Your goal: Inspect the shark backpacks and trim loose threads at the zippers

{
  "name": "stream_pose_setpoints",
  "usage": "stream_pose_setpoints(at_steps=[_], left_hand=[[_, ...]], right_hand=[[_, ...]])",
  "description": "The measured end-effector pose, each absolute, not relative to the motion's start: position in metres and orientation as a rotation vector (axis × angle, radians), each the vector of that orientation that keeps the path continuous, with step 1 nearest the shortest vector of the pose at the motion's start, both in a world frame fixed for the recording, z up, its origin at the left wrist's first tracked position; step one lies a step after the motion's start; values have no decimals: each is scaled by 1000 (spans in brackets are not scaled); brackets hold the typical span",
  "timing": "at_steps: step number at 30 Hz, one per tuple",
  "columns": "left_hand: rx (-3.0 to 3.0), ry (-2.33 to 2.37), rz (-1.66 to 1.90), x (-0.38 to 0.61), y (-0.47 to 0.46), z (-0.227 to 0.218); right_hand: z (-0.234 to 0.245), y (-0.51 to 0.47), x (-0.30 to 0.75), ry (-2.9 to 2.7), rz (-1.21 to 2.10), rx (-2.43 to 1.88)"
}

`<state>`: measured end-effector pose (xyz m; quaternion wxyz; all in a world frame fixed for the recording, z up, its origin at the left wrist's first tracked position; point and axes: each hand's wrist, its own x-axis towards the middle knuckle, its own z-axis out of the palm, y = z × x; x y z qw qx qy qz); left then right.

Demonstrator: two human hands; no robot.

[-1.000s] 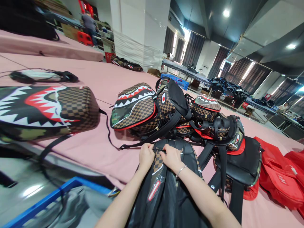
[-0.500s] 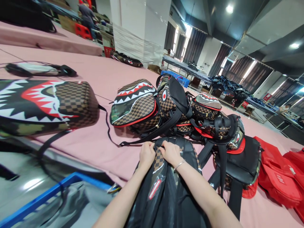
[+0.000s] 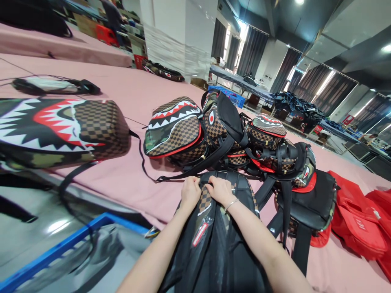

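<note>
A black backpack [image 3: 214, 244] with a checkered, shark-mouth front lies toward me over the edge of a pink table [image 3: 128, 179]. My left hand [image 3: 190, 193] and my right hand [image 3: 220, 190] are both closed on its top edge, side by side, fingers pinching the fabric near the top. A thin bracelet sits on my right wrist. Just beyond my hands is a pile of several shark-mouth backpacks [image 3: 220, 138] with black straps.
A large shark-mouth bag [image 3: 61, 134] lies at the left. Red bags [image 3: 360, 219] lie at the right. A blue crate [image 3: 70, 248] with grey plastic stands below the table edge. Far tables, a white pillar and other people are in the background.
Both hands stay clamped on the backpack's top; the view has shifted slightly, and the hands sit a little higher in the picture.
</note>
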<state>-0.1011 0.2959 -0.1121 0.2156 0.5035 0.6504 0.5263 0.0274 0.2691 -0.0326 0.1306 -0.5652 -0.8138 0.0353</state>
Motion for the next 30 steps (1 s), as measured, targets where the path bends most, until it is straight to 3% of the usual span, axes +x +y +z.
stream_pose_setpoints(at_steps=[8,18,30], left_hand=[[867,1719,1521,-127,250,-95],[703,1116,894,-98,125,-65],[487,978,1068,-76,113,-76]], right_hand=[[-40,240,50,-1711,589,-1469],[-42,150,76,-1198,1361,-1231],[-43,105,83,-1415,949,-1464]])
